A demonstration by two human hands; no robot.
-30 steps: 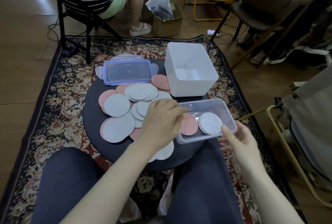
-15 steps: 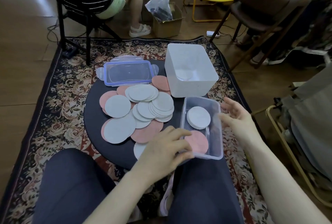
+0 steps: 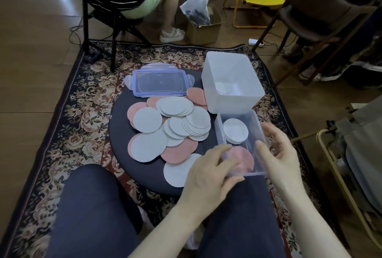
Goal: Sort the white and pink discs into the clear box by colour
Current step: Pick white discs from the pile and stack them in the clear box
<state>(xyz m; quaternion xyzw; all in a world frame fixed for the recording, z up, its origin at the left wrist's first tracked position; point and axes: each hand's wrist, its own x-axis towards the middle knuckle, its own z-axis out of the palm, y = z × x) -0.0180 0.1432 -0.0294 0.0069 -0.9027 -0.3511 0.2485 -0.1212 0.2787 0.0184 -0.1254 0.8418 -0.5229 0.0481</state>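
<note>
at the near right edge of the round dark surface [image 3: 124, 133], the clear box [image 3: 240, 144] is now turned lengthwise — a second ago it lay crosswise — so white discs [image 3: 235, 130] sit at its far end and a pink disc [image 3: 245, 159] at its near end. sorting seems barely begun: the loose pile of discs [image 3: 175, 127] is left alongside. the left hand [image 3: 208, 175] pinches the near corner; the right hand [image 3: 279, 154] is curled against the right wall.
</note>
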